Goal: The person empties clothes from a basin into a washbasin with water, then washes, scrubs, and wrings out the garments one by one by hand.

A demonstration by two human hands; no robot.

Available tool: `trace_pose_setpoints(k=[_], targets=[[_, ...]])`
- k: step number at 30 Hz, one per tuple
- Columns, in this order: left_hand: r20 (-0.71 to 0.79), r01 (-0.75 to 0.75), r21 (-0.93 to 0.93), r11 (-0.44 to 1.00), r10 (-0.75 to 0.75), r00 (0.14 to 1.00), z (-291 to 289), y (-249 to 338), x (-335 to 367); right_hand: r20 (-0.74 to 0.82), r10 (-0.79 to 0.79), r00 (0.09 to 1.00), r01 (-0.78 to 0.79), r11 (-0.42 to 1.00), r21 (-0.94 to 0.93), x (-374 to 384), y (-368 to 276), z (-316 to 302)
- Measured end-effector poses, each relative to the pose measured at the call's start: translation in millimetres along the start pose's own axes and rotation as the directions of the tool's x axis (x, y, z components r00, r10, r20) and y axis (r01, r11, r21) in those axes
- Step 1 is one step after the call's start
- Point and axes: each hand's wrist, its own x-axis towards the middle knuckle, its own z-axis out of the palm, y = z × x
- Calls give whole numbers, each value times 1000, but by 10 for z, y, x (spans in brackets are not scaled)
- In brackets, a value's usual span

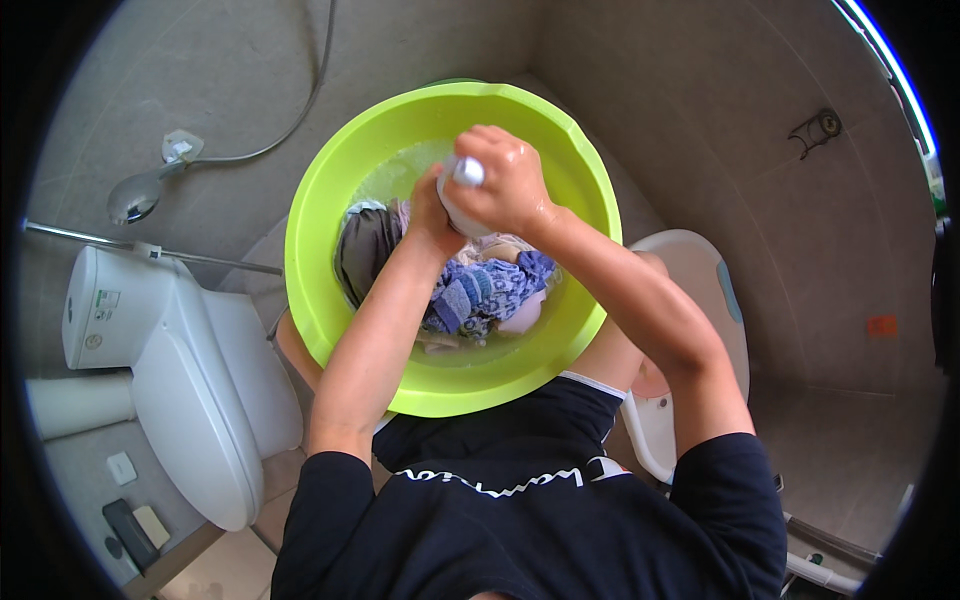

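Over a large lime-green basin, my two hands are closed together on a white, rounded item. It is partly hidden by my fingers and a little blurred, so its kind is unclear. My left hand grips it from the left and lower side. My right hand, wet and shiny, wraps it from the right and above. Below them, wet laundry lies in cloudy water: a dark grey garment at the left and a blue patterned cloth nearer the middle, among paler pieces.
A white toilet stands to the left, with a metal rail and a shower head beyond it. On the right, a white tub sits behind my right arm. Grey walls close in the far side, one bearing a metal holder.
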Motion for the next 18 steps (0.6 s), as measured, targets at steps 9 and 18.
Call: trace_pose_setpoints(k=[9, 18], targets=[[79, -46, 829, 558, -34, 996, 51, 266, -135, -361, 632, 686, -399, 741, 540, -23, 564, -1395], [9, -275, 782, -559, -431, 902, -5, -132, -205, -486, 688, 539, -812, 273, -516, -2427, 1429, -2646]])
